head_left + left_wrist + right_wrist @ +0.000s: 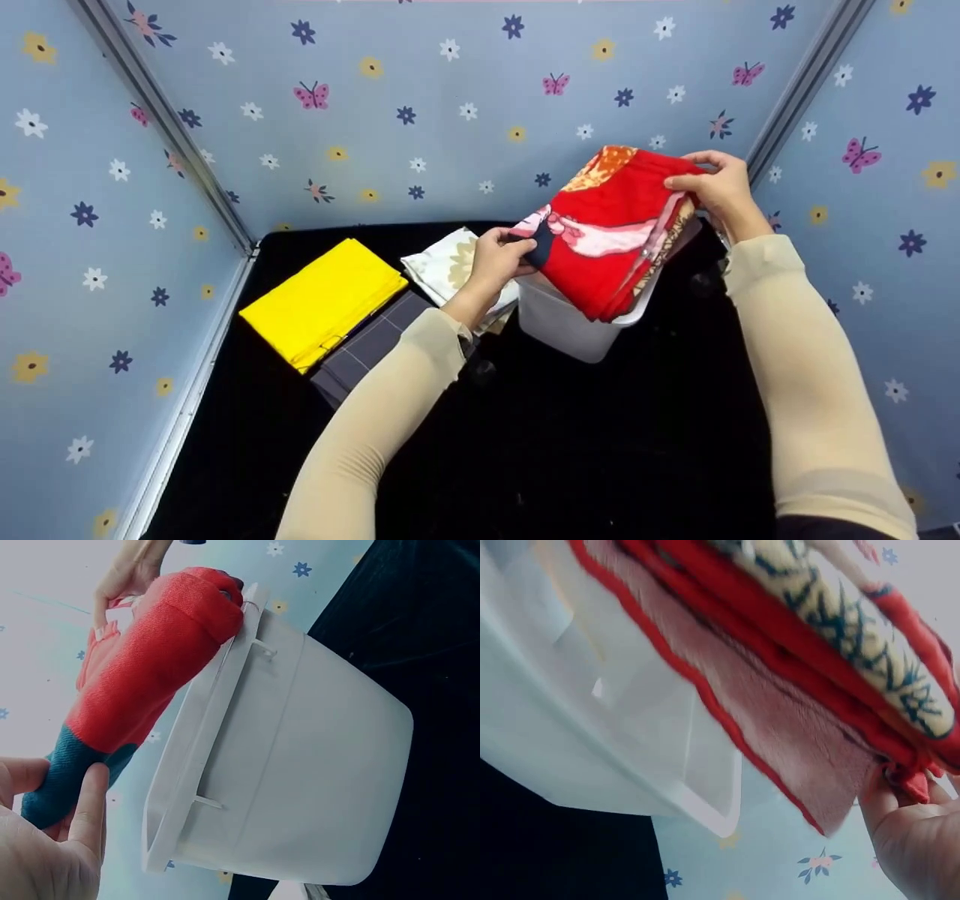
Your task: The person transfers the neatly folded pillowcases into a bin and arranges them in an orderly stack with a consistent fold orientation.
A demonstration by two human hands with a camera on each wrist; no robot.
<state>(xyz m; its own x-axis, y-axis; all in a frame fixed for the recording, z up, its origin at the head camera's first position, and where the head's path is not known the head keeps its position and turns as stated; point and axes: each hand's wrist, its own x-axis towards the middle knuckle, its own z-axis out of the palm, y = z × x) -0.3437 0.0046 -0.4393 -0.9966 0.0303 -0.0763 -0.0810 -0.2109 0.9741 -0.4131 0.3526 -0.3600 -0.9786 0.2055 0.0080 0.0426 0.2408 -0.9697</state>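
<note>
A folded red towel [615,202] with a printed picture is held up over a white plastic bin [562,322]. My left hand [495,262] pinches its near left corner, where the print is dark blue. On the far right edge, my right hand [724,187] grips the towel between thumb and fingers. The left wrist view shows the thick rolled fold of the towel [157,667] beside the rim of the bin [322,735]. In the right wrist view, the layered edges of the towel [780,720] hang over the open bin, with the right hand [922,840] at one corner.
Left of the bin lie a folded yellow cloth [322,300], a dark grey checked cloth [375,341] and a white cloth with a floral print [450,266]. They rest on a black-covered table [600,450]. Flower-patterned walls [465,90] enclose the back and both sides.
</note>
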